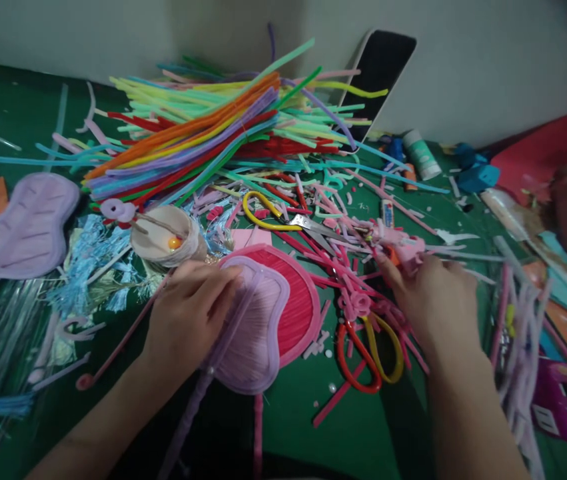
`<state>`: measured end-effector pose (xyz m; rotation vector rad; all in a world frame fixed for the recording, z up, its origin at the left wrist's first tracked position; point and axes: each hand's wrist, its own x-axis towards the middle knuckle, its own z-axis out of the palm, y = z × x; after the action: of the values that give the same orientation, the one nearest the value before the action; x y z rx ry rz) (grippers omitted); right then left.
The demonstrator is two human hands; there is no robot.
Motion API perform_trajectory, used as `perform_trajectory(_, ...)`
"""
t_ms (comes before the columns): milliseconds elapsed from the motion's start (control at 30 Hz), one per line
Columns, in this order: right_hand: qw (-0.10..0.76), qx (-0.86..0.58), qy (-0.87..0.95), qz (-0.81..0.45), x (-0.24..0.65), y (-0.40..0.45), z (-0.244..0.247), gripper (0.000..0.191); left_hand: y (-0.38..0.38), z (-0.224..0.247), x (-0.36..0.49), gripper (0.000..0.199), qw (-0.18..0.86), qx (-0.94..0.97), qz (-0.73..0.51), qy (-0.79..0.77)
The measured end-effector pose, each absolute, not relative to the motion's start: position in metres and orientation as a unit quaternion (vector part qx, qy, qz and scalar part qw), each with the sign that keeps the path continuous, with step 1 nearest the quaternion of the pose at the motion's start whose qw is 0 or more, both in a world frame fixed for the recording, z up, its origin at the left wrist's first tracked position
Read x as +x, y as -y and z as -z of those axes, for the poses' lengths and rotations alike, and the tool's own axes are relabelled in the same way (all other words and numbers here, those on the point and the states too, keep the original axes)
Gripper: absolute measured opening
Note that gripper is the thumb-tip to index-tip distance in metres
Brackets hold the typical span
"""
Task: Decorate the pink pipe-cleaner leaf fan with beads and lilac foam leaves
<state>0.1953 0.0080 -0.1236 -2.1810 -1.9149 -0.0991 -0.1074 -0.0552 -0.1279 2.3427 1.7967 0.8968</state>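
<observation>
My left hand (190, 310) has its fingers pinched on the upper left part of a lilac fan (256, 333), a curved frame with a stem pointing down. Beneath that fan lies a round pink fan (298, 307). At the right, my right hand (433, 297) reaches into a pile of pink pipe-cleaner pieces (403, 245), its index finger and thumb apart at the pile; whether it grips any piece is not clear. Yellow-handled scissors (268, 212) lie open between the hands, and a second pair with red and yellow handles (360, 363) is nearer the front.
A big heap of coloured pipe cleaners (203, 133) fills the back. Another lilac fan (26, 227) and a cup (166, 237) are at the left. A glue stick (420, 155), lilac strips (520, 367) and a purple package (566, 407) stand or lie at the right.
</observation>
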Motion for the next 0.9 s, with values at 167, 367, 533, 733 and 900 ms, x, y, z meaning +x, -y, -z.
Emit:
perform_trajectory(167,0.269,-0.614,0.742,-0.002,0.130,0.025,0.101,0.015,0.065,0.130,-0.106,0.018,0.034,0.771,-0.279,-0.571)
perform_trajectory(367,0.322,-0.460,0.823,-0.085,0.074,0.039,0.118,0.016,0.065,0.127,-0.107,0.017,0.056,0.789,-0.271,-0.548)
perform_trajectory(533,0.292,-0.451,0.842,-0.053,0.077,0.034,0.132,0.018,0.066,0.127,-0.108,0.016,0.061,0.795,-0.268,-0.541)
perform_trajectory(733,0.277,-0.428,0.860,-0.032,0.080,0.030,0.139,0.020,0.066,0.130,-0.108,0.016,0.068,0.793,-0.268,-0.543)
perform_trajectory(900,0.276,-0.418,0.865,-0.026,0.081,0.027,0.143,0.019,0.065,0.130,-0.108,0.016,0.075,0.793,-0.273,-0.539)
